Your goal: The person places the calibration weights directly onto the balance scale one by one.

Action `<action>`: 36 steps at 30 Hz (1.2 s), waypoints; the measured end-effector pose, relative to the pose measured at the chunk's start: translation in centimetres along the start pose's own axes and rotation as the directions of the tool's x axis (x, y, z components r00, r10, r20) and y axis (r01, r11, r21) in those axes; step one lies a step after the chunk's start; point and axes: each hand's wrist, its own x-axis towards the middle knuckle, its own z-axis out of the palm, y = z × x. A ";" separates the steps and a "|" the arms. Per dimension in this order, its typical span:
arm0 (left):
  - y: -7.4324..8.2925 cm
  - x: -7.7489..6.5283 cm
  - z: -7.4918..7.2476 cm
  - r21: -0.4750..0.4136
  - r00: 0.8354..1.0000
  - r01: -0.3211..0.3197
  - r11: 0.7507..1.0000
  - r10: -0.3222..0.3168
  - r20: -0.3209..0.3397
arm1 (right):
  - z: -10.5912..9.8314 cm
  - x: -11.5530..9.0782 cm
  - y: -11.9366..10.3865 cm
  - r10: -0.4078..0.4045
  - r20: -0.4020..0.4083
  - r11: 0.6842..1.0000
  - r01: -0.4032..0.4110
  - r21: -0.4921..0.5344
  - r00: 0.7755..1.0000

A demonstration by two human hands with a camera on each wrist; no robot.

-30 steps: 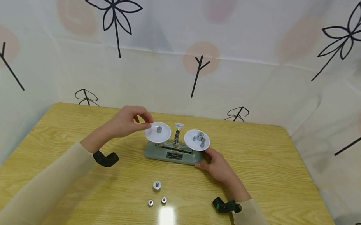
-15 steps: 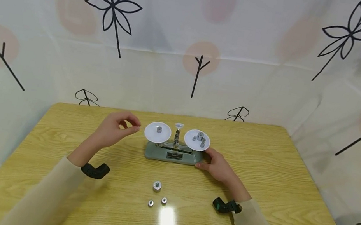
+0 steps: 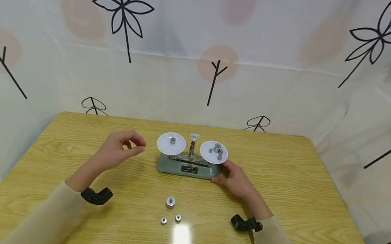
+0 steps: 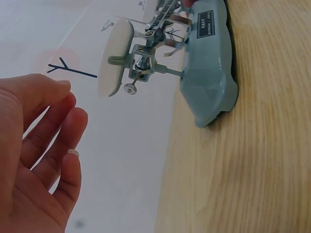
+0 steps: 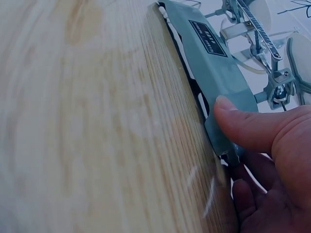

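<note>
A balance scale (image 3: pixel 170 166) with a grey-green base stands toward the back of the table. My right hand (image 3: pixel 235 180) grips the right end of the base; in the right wrist view the thumb (image 5: pixel 248 127) lies on its front and the fingers pass behind. The left pan (image 3: pixel 165 147) bears one metal weight (image 3: pixel 173 140). On the right pan (image 3: pixel 206 157) stand several metal weights (image 3: pixel 217 147) of different sizes. My left hand (image 3: pixel 117 151) hovers left of the scale, apart from it, fingers loosely curled. Nothing shows between its fingers in the left wrist view.
Three loose weights lie on the wooden table (image 3: pixel 117 229) in front of the scale: a larger weight (image 3: pixel 170 202) and two small ones, a left weight (image 3: pixel 163 221) and a right weight (image 3: pixel 178 218). A patterned cloth (image 3: pixel 170 88) hangs behind and at both sides.
My left hand has drawn back from the rim of the left pan, moving left and toward me. The right hand, the scale and the weights keep their places.
</note>
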 end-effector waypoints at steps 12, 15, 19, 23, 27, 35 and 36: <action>-0.6 -1.8 1.1 -0.026 0.998 0.049 0.998 -0.048 0.042 | 0.0 0.4 1.8 0.010 0.015 1.000 -0.010 0.025 1.000; -0.5 -2.1 1.5 -0.038 0.997 0.056 0.998 -0.054 0.061 | 0.0 0.4 1.8 0.007 0.017 1.000 -0.008 0.027 1.000; -0.5 -2.4 2.3 -0.047 0.995 0.053 0.998 -0.049 0.083 | 0.0 0.5 1.9 0.004 0.016 1.000 -0.005 0.028 1.000; -0.5 -2.8 3.4 -0.041 0.994 0.041 0.998 -0.036 0.107 | 0.1 0.5 2.1 0.012 0.015 0.999 -0.013 0.030 1.000; -0.1 -3.2 4.4 -0.056 0.987 0.041 0.998 -0.032 0.156 | 0.1 0.5 2.2 0.013 0.014 0.999 -0.013 0.038 1.000; 0.3 -4.1 6.3 -0.142 0.965 -0.005 0.990 0.042 0.259 | 0.0 0.4 1.8 0.009 0.019 0.999 -0.010 0.037 1.000; 0.4 -4.2 6.5 -0.151 0.961 -0.014 0.988 0.055 0.269 | 0.0 0.4 1.8 0.010 0.017 0.999 -0.010 0.034 1.000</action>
